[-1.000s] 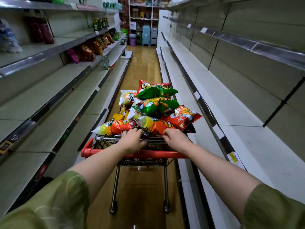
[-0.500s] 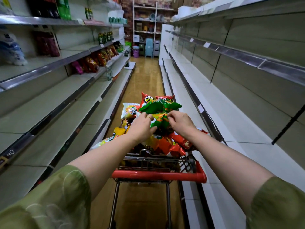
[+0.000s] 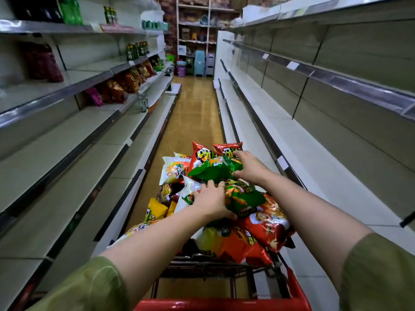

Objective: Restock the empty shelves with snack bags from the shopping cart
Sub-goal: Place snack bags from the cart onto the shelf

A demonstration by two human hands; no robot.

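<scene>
A shopping cart with a red handle (image 3: pixel 222 305) stands in the aisle just in front of me, heaped with several snack bags in red, orange, yellow, white and green. At the top of the heap lies an upper green bag (image 3: pixel 211 170). My right hand (image 3: pixel 250 168) grips its right end. Just below lies a lower green bag (image 3: pixel 246 198). My left hand (image 3: pixel 211 202) lies over its left end, thumb curled beneath it and fingertips reaching the upper bag's edge. Bare white shelves on the right (image 3: pixel 314 167) run beside the cart.
The left shelves (image 3: pixel 67 153) near me are bare. Farther along, a left shelf holds several red and orange snack bags (image 3: pixel 116 90), with bottles (image 3: pixel 137 50) above. Stacked plastic stools (image 3: pixel 199 63) and a storage rack close the aisle's far end. Yellow floor stretches ahead.
Both hands left the cart handle and reached into the bag heap. Since half a second ago, my right hand has moved forward to the upper green bag and the cart appears closer.
</scene>
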